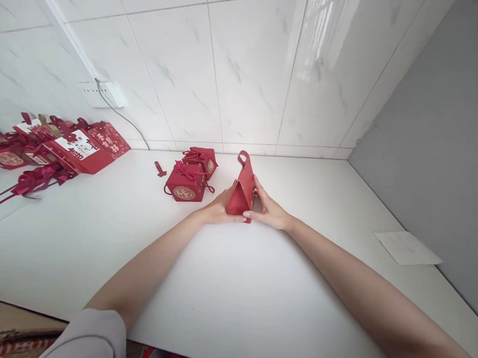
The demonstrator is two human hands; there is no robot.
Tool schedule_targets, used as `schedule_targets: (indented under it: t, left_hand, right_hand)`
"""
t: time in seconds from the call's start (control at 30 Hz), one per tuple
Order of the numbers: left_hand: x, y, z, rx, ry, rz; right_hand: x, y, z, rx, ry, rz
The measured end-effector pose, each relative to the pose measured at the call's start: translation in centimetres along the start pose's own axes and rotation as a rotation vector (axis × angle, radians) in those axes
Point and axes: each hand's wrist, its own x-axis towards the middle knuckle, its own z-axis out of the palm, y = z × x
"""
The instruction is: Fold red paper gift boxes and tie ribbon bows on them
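A red folded paper gift box (pixel 244 190) with a loop handle at its top stands between my hands on the white table. Its near end is open in a triangle, showing the plain red inside. My left hand (pixel 220 207) grips its left side, thumb along the lower front edge. On the other side, my right hand (pixel 267 208) holds the right wall, fingers behind and thumb at the front lower corner. Just left of my left hand sit two finished-looking red boxes with ribbon bows, a nearer one (pixel 185 184) and a farther one (pixel 208 162).
A small red strip (pixel 160 169) lies left of the bowed boxes. Several red boxes and bags (pixel 84 149) with dark red ribbons (pixel 38 182) are heaped at far left. A white sheet (pixel 407 247) lies by the right edge. A cable (pixel 124 117) hangs from the wall socket.
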Motion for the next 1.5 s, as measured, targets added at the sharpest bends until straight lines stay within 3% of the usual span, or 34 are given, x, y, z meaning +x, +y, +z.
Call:
schedule_targets:
  t: [0.13,0.27,0.37,0.6,0.73,0.9,1.03,1.13,1.33,1.5]
  left_hand:
    - [-0.1,-1.6,0.8,-0.206,0.038,0.092]
    - [-0.2,-2.3,1.2,-0.135,0.170,-0.021]
    - [-0.2,-2.7,1.3,-0.070,0.230,-0.047]
    - [0.2,-4.6,1.0,-0.050,0.197,0.056]
    - [0.3,-5.6,0.2,-0.066,0.117,0.121]
    - [-0.1,-5.6,-0.8,-0.007,0.002,0.185]
    - [-0.1,-5.5,-0.3,0.132,0.184,0.118]
    - [0.1,-5.9,0.1,0.166,0.288,0.057]
    - [0.1,-5.8,0.0,0.257,0.368,0.019]
    - [-0.5,-4.4,-0.1,0.343,0.323,0.038]
  right_hand:
    - [0.3,-0.5,-0.5,0.224,-0.024,0.140]
    - [0.3,-0.9,-0.7,0.228,-0.104,0.114]
    - [0.2,-0.9,-0.6,0.195,-0.091,0.105]
    - [0.6,-0.3,-0.6,0.201,-0.083,0.096]
    - [0.6,-0.5,-1.0,0.250,-0.084,0.139]
    - [0.5,-1.6,-1.3,0.295,-0.098,0.035]
    - [0.4,-1.3,-0.9,0.202,-0.041,-0.004]
    - [0.5,-0.4,-0.5,0.051,0.018,0.063]
    - [0.8,1.0,-0.3,-0.052,0.096,0.101]
    - [0.6,0.9,-0.3,-0.098,0.117,0.089]
